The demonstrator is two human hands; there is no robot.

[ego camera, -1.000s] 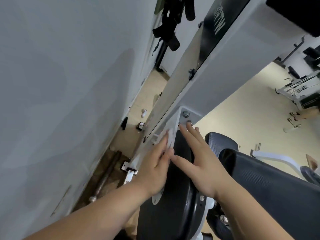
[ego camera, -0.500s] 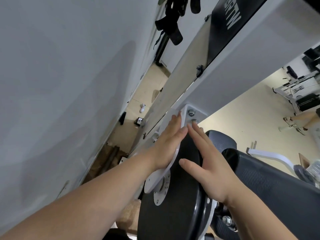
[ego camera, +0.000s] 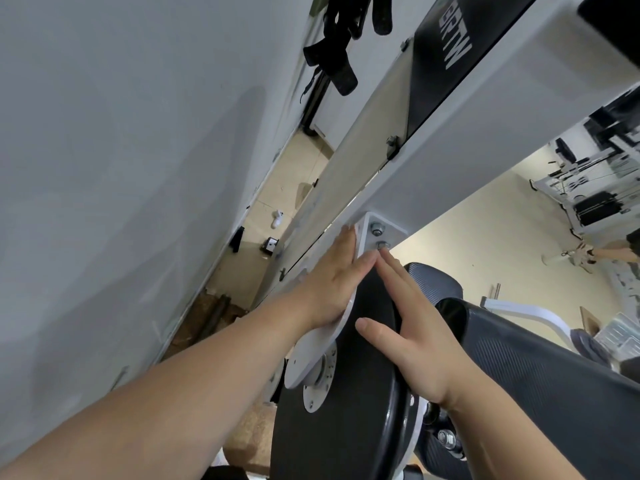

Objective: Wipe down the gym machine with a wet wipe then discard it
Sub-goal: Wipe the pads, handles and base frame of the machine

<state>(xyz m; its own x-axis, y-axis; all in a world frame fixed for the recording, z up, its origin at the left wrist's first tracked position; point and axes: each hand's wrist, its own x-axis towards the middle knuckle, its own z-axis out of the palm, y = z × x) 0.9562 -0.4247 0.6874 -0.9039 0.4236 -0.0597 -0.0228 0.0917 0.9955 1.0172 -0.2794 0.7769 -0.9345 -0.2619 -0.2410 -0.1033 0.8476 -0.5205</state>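
Left hand [ego camera: 332, 282] flat, fingers straight, pressing the white metal bracket plate [ego camera: 311, 355] of the white-framed gym machine [ego camera: 485, 133] beside the grey wall [ego camera: 138, 168]. Right hand [ego camera: 412, 327] flat, fingers spread, on the black round disc [ego camera: 346, 427]. Neither hand grips anything. Wet wipe: can't tell where

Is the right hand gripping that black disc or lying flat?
Flat: the right hand lies on the black disc, fingers straight, thumb spread, nothing curled round it.
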